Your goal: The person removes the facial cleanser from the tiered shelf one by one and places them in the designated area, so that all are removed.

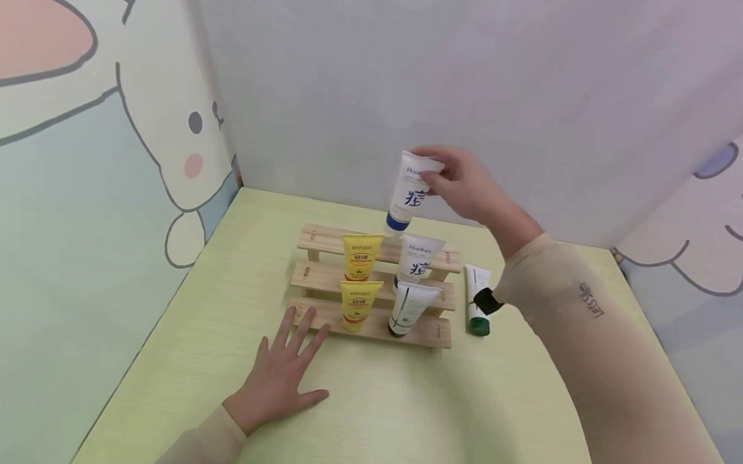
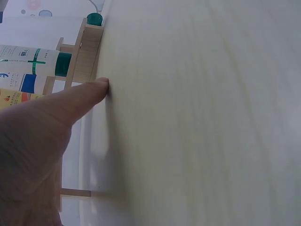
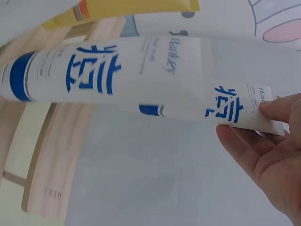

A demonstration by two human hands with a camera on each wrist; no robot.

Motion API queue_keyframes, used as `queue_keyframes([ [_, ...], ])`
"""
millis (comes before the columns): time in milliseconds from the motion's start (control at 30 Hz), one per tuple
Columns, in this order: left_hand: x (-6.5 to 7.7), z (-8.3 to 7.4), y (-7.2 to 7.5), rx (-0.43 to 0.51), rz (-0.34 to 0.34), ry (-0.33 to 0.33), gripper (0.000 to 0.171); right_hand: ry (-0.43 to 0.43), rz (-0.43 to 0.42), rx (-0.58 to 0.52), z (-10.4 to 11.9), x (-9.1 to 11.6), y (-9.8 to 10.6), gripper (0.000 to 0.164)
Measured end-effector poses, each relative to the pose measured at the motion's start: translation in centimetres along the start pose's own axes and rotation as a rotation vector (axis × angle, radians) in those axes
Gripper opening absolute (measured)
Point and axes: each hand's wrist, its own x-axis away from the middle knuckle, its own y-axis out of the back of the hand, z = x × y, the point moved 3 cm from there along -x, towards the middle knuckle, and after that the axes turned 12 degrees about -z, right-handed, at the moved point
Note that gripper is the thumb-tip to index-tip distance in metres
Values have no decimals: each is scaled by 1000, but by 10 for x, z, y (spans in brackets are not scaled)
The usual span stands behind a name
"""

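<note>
Head view: the right hand (image 1: 467, 184) pinches a white, blue-banded Hankey tube (image 1: 404, 199) by its top, over the far tier of a wooden rack (image 1: 432, 333); the left hand (image 1: 278, 380), fingers spread, lies near left on the desk (image 1: 376, 419).

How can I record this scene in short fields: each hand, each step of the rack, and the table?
right hand: pinches a blue-and-white tube by its flat end
left hand: fingers spread, at the front left of the wooden rack
top step: held tube just at it; contact unclear
middle step: yellow tube, second blue-and-white tube
bottom step: another yellow tube, green-and-white tube
table: second green-and-white tube lying right of rack
</note>
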Motion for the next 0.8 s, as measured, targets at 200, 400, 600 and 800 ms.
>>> queue_keyframes([
  [200,1,4,-1,6,5,3,106,-43,-88,41,-19,14,44,48],
  [400,2,8,0,18,6,14,107,-122,-125,126,-53,33,80,50],
  [600,4,13,1,16,-4,25,107,-197,-49,215,-99,55,101,53],
  [800,5,18,3,16,-10,31,107,-274,60,251,-146,72,106,53],
])
